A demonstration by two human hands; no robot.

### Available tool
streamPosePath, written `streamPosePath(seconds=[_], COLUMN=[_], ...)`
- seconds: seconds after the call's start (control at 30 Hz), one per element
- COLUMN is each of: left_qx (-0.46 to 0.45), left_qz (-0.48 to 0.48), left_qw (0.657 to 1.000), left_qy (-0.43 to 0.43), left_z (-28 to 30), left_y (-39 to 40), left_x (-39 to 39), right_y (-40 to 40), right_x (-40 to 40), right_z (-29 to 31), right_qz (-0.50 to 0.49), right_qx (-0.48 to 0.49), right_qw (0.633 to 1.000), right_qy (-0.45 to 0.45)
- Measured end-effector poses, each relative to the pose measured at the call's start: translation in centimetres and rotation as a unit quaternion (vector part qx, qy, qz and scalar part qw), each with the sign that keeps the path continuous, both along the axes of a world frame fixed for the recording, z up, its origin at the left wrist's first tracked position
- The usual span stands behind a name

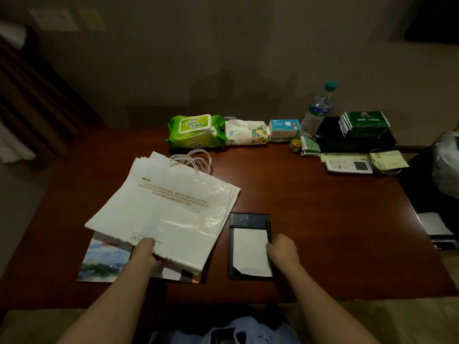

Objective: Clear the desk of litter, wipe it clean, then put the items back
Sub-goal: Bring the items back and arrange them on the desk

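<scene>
A stack of white paper bags [173, 207] with white cord handles lies on the dark red wooden desk [323, 219]. My left hand [146, 254] grips the stack's near edge, thumb on top and fingers underneath. Under the bags lie a picture brochure [104, 261] and other papers. To the right sits a black notepad holder [249, 244] with white paper and a black pen. My right hand [283, 249] holds the holder's right edge by the pen, fingers curled.
Along the back stand a green wet-wipe pack [196, 131], a tissue pack [246, 132], a small blue box [284, 127], a water bottle [318, 110], a black tray with green sachets [357, 132], a small jar [295, 145], a remote control [349, 165] and loose sachets [388, 158].
</scene>
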State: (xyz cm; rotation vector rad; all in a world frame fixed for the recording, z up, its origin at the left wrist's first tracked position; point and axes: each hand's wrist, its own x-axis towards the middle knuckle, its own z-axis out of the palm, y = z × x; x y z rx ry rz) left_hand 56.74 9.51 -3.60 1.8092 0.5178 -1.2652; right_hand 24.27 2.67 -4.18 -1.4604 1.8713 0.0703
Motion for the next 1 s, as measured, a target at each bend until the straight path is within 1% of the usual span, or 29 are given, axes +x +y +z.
streamPosePath(seconds=[0.07, 0.13, 0.2, 0.27, 0.33, 0.43, 0.5, 0.57, 0.63, 0.73, 0.83, 0.87, 0.9, 1.0], left_qx=[-0.014, -0.009, 0.005, 0.017, 0.013, -0.006, -0.033, -0.039, -0.066, -0.117, -0.120, -0.115, -0.111, -0.120], left_qz=[0.023, 0.039, 0.031, 0.010, -0.008, 0.041, 0.082, 0.103, 0.129, 0.133, 0.112, 0.106, 0.101, 0.095], left_qw=[1.000, 0.999, 0.999, 0.998, 0.996, 0.992, 0.989, 0.987, 0.984, 0.979, 0.982, 0.983, 0.984, 0.984], left_qy=[0.011, 0.009, -0.012, -0.051, -0.092, -0.120, -0.119, -0.116, -0.104, -0.097, -0.093, -0.096, -0.099, -0.094], left_z=[-0.2, 0.2, 0.5, -0.2, -1.0, 0.3, 1.2, 2.0, 2.6, 3.4, 3.5, 3.5, 3.5, 3.7], left_y=[0.5, 0.9, 0.7, 0.4, -0.1, -0.3, -0.2, 0.0, 0.1, 0.3, 0.7, 0.9, 1.0, 0.9], left_x=[0.1, -0.3, -0.6, -0.1, 0.1, -0.8, -1.0, -0.1, 1.2, 3.6, 6.1, 6.9, 7.5, 9.9], right_y=[0.1, 0.3, 0.3, 0.3, 0.1, -0.8, -1.3, -1.5, -1.2, -0.3, 0.4, 0.6, 0.8, 0.9], right_x=[-0.4, -0.9, -1.3, -1.4, -1.3, -0.6, 0.8, 2.9, 5.3, 9.4, 12.6, 13.3, 13.6, 15.2], right_z=[-0.2, -0.2, 0.1, 0.4, 0.7, 1.2, 1.7, 1.9, 2.1, 1.4, 1.0, 0.7, 0.2, -0.7], right_qz=[-0.029, -0.037, -0.029, -0.019, -0.028, -0.063, -0.047, -0.001, 0.051, 0.058, 0.030, 0.001, -0.050, -0.202], right_qx=[-0.003, 0.007, 0.017, 0.024, 0.009, -0.045, -0.052, -0.040, -0.007, 0.041, 0.100, 0.123, 0.141, 0.176], right_qw=[1.000, 0.999, 0.999, 1.000, 0.999, 0.996, 0.994, 0.993, 0.991, 0.988, 0.982, 0.980, 0.975, 0.934], right_qy=[0.007, 0.020, 0.013, -0.001, -0.016, -0.046, -0.080, -0.109, -0.122, -0.140, -0.159, -0.156, -0.166, -0.237])
